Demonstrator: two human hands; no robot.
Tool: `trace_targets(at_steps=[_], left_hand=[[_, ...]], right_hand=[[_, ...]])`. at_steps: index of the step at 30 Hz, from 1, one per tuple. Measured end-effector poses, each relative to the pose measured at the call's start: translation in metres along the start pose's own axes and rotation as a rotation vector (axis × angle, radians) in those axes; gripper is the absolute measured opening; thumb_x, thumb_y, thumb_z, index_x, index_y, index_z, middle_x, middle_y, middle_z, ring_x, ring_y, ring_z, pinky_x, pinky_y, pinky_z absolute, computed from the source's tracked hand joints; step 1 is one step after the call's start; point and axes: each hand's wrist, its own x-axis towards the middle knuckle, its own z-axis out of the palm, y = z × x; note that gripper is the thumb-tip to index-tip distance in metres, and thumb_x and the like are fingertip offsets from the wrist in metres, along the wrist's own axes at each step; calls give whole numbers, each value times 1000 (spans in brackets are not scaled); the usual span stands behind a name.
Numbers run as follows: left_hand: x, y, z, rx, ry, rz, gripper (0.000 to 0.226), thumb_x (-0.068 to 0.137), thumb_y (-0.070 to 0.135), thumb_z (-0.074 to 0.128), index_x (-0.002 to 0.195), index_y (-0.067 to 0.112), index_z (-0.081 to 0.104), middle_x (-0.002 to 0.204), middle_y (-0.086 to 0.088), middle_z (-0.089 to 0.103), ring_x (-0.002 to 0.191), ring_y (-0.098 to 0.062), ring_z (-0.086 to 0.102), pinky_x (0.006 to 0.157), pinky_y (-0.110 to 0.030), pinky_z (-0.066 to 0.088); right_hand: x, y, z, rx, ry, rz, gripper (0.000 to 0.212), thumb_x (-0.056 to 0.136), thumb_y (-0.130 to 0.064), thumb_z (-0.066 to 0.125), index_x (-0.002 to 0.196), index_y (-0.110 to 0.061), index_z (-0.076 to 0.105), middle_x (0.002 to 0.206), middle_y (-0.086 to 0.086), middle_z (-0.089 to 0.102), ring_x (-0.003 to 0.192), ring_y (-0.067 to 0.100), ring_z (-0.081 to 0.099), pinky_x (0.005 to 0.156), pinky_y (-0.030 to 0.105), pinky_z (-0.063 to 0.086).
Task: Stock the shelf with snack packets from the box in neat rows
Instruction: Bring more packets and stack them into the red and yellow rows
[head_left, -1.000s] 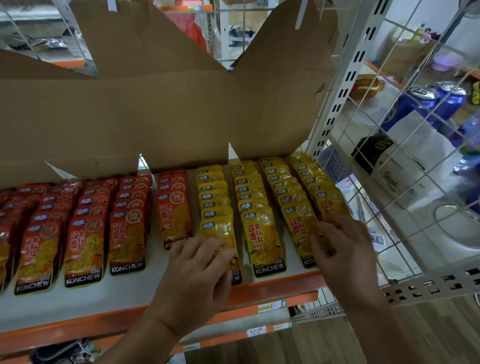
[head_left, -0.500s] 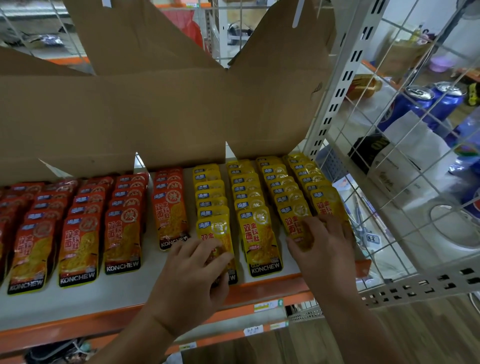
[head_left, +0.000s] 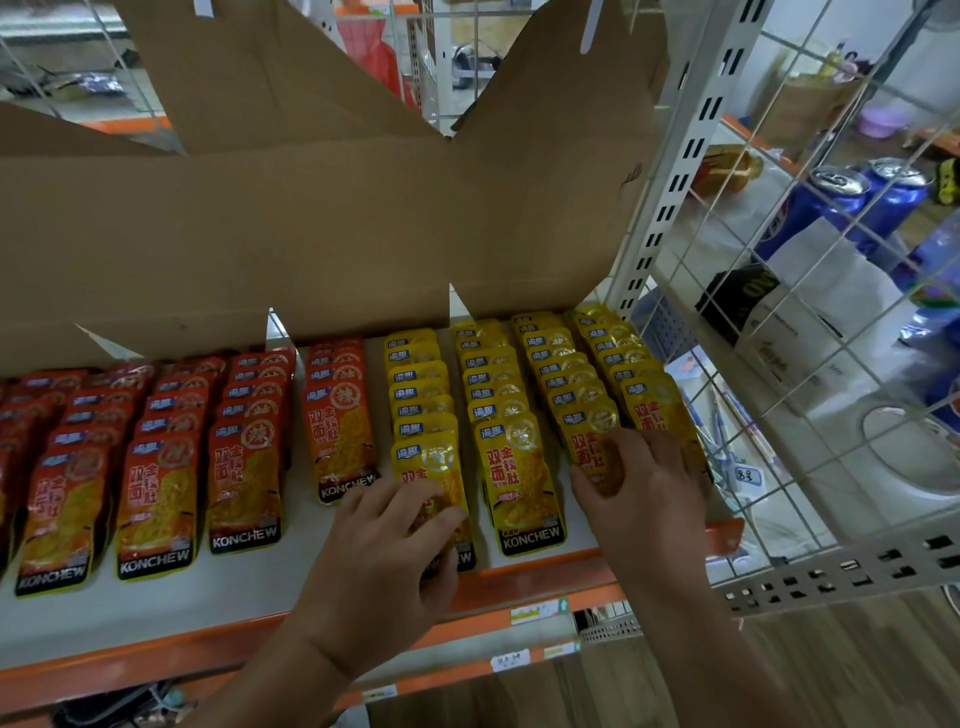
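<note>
In front of the open cardboard box (head_left: 311, 223), which stands at the back of the shelf (head_left: 260, 587), the snack packets are laid flat in overlapping rows running from the box toward the shelf's orange front edge. Red packets (head_left: 244, 467) fill the rows before the box's left and middle part; yellow packets (head_left: 519, 467) fill four rows before its right part, the last of them just beside the white slotted upright (head_left: 670, 171) at the box's right corner.

The left hand (head_left: 384, 566) is laid with spread fingers upon the front packet of the first yellow row (head_left: 426, 462), pressed on rather than closed around it. The right hand (head_left: 644, 488) is set upon the front packets of the two yellow rows farthest right of the box, its fingertips bent over a packet's lower edge; whether that packet is pinched or merely pushed cannot be told.

The step in hand is judged to be the straightening of rows already stocked, not the fetching of packets. The box's contents are hidden by its wall. The next move is thought to call for the front packets to be slid level with their neighbour (head_left: 524, 493), the overlap behind being kept undisturbed.
</note>
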Motion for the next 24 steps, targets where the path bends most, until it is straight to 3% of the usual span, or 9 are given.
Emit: trace_targets(at_steps=[8, 11, 15, 19, 24], left_hand=[[0, 0, -1, -12, -10, -4, 31, 87, 34, 62, 112, 22, 76, 119, -2, 64, 107, -27, 57, 87, -42, 46], [0, 0, 0, -17, -18, -8, 31, 87, 34, 63, 112, 22, 76, 120, -3, 65, 109, -27, 57, 88, -43, 47], [1, 0, 0, -14, -6, -7, 31, 86, 34, 62, 111, 22, 76, 119, -3, 65, 106, -27, 58, 87, -43, 46], [1, 0, 0, -12, -6, -9, 32, 86, 34, 61, 111, 22, 77, 119, -2, 65, 107, -27, 57, 89, -42, 43], [2, 0, -1, -11, -3, -8, 32, 86, 34, 60, 110, 21, 77, 118, -3, 66, 107, -28, 57, 88, -41, 43]], right_hand=[[1, -2, -8, 12, -11, -10, 47, 78, -44, 79, 116, -18, 68, 113, 7, 60, 102, 36, 57, 85, 49, 51], [0, 0, -18, 46, 56, -122, 38, 80, -30, 84, 113, -16, 73, 113, 7, 60, 98, 34, 60, 81, 45, 53], [-2, 0, -21, 11, 48, -285, 23, 83, -14, 78, 106, -15, 77, 109, 4, 68, 93, 31, 63, 74, 42, 55], [-2, 9, -13, -18, -54, -241, 28, 80, -15, 78, 107, -19, 76, 111, -1, 68, 89, 28, 68, 71, 40, 56], [-6, 12, -8, -13, -48, -223, 29, 81, -16, 76, 110, -18, 75, 113, -1, 69, 86, 29, 68, 73, 42, 54]])
